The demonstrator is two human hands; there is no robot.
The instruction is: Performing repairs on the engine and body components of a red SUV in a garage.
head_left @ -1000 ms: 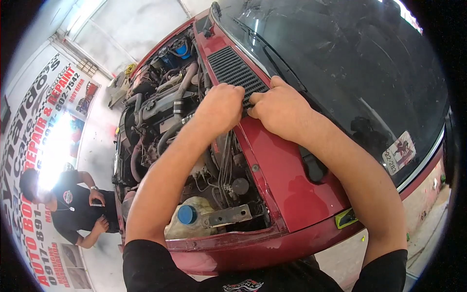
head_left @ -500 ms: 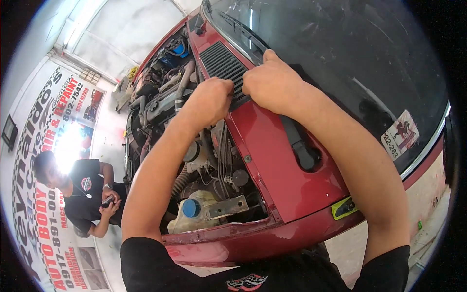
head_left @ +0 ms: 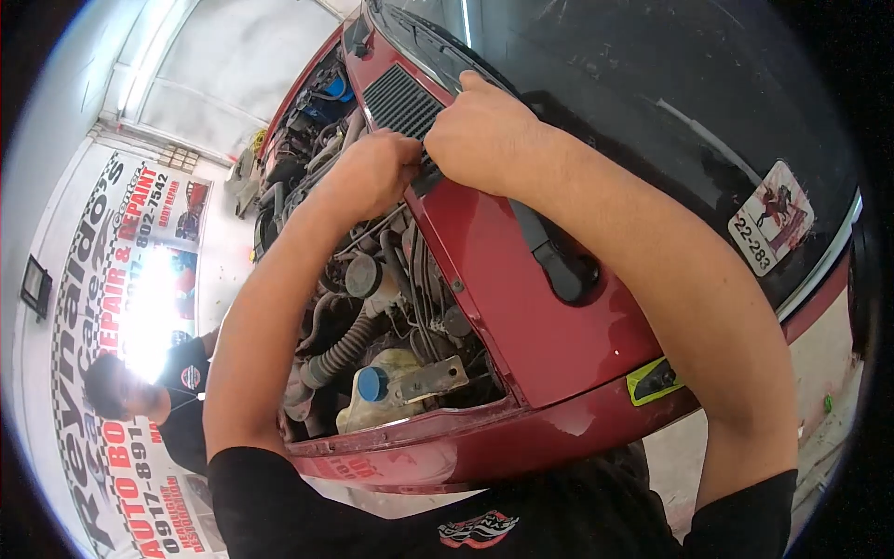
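Observation:
Both of my hands meet at the near end of a black slatted vent grille (head_left: 399,101), set in the red cowl panel (head_left: 526,298) below the windshield. My left hand (head_left: 374,172) is closed at the grille's engine-side edge, its fingers curled inward. Just beside it my right hand (head_left: 484,135) is closed too, thumb pointing up toward the windshield. The fingertips of both hands are hidden, so whatever they pinch cannot be made out. A black wiper arm base (head_left: 568,273) sits on the panel below my right forearm.
The engine bay (head_left: 358,321) lies open under my left arm, with a blue-capped fluid reservoir (head_left: 372,384) near me. The dark windshield (head_left: 643,65) carries a sticker (head_left: 771,219). A turn-signal socket (head_left: 655,380) is at the fender. Another person (head_left: 186,401) stands at the left, before a printed banner (head_left: 102,335).
My view has shifted, so the car and my hands appear slightly further left. Both hands stay closed at the grille's near end. The other person's hands are now hidden behind my left arm.

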